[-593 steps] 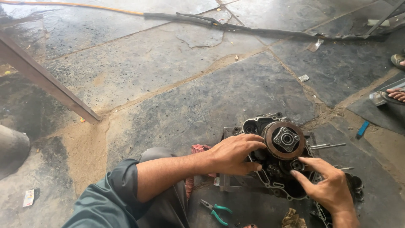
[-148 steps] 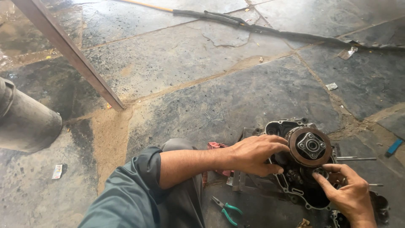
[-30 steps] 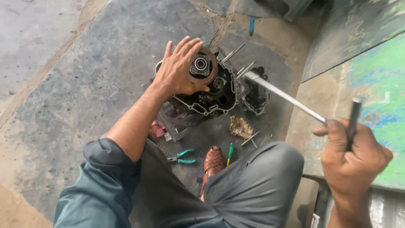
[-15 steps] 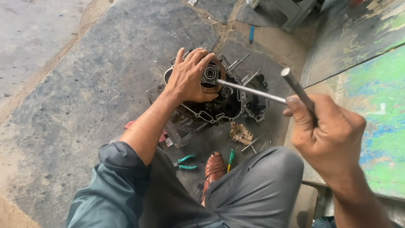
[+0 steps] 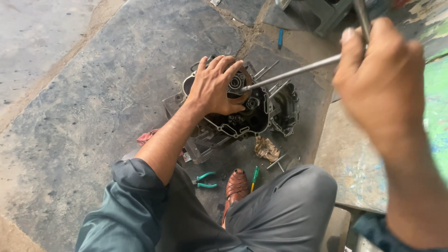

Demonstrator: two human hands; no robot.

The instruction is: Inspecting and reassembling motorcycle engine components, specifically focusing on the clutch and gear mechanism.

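Both hands are busy: the left hand lies spread, fingers open, over the round brown clutch drum on the dark, greasy metal engine case, pressing on it rather than closing around it. The right hand, near the camera and blurred, is closed in a fist around the cross handle of a long, silver T-shaped steel wrench, whose shaft slants down to a tip at the drum's centre.

One engine case sits on the grey stone floor, just ahead of the person's knees, open side up, with gears inside and several thin studs sticking out at its far edge. Around it lie one pair of green-handled pliers, one green-handled screwdriver, one red rag, one crumpled brownish scrap and one blue-handled tool farther off. One brown woven sandal shows between the grey trouser legs.
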